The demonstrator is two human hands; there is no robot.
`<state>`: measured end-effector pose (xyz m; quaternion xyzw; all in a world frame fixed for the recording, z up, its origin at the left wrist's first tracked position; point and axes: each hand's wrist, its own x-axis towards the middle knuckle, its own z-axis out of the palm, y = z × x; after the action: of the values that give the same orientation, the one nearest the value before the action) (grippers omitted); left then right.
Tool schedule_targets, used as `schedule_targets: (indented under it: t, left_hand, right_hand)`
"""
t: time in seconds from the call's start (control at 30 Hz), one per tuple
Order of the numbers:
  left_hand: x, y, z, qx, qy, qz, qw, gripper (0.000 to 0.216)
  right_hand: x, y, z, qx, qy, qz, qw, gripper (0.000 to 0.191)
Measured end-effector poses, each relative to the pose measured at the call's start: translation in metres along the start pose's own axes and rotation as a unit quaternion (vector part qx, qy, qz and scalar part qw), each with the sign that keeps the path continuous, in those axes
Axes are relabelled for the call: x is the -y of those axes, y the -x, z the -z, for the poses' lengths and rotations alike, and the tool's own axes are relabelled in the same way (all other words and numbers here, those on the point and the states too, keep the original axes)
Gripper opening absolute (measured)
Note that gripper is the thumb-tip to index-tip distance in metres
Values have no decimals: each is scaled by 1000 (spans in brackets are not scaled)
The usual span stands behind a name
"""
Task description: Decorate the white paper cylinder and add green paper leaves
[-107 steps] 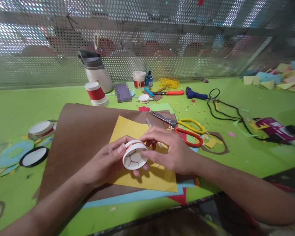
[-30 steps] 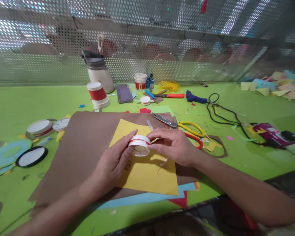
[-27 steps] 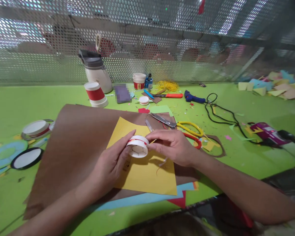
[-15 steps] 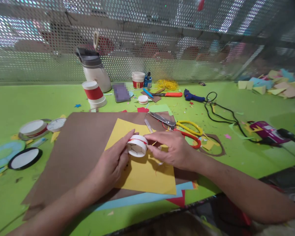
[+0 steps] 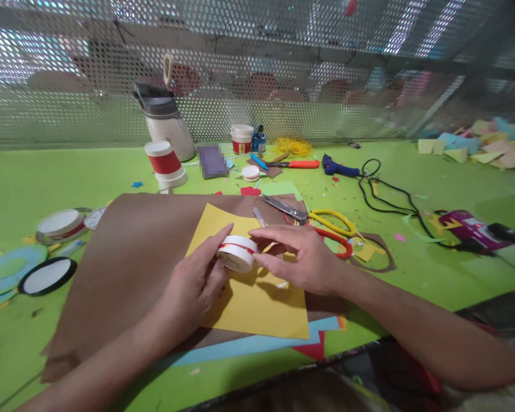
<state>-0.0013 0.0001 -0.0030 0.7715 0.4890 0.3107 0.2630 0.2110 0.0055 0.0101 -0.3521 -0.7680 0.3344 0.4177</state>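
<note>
Both hands hold a short cut-off white paper cup bottom (image 5: 237, 253) with a red band, above a yellow paper sheet (image 5: 257, 297). My left hand (image 5: 197, 283) grips its left side, thumb on top. My right hand (image 5: 302, 257) pinches its right side with the fingertips. The yellow sheet lies on a large brown paper sheet (image 5: 133, 257), with blue and red paper under it.
Yellow-handled and red-handled scissors (image 5: 326, 226) lie right of my hands. Farther back stand a red-banded paper cup (image 5: 163, 163), a white jug (image 5: 165, 123), a blue glue gun (image 5: 341, 167) with black cable, and a purple tool (image 5: 472, 226). Cup rings and discs (image 5: 47, 274) lie left.
The cup piece has been tilted from facing me, showing pencil lines inside, to lying lower and flatter over the yellow sheet. Both hands stayed on it.
</note>
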Motion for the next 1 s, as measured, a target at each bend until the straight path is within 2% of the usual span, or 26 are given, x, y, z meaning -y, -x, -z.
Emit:
schedule_targets:
  t: [0.1, 0.3, 0.53, 0.77, 1.0]
  left_hand:
    - [0, 0, 0, -5, 5, 4, 1000, 50]
    - [3, 1, -1, 2, 42, -11, 999, 49]
    - [-4, 1, 7, 25, 162, 77, 983, 47]
    - [-8, 0, 7, 51, 298, 146, 942, 46]
    - [-14, -4, 10, 82, 472, 194, 856, 37]
  right_hand:
    - [-2, 2, -3, 7, -7, 3, 1000, 46]
    - [-1, 3, -4, 28, 40, 19, 999, 35]
    - [0, 1, -1, 28, 76, 44, 996, 30]
    - [1, 0, -1, 43, 97, 50, 993, 27]
    - [-2, 0, -1, 29, 104, 63, 992, 29]
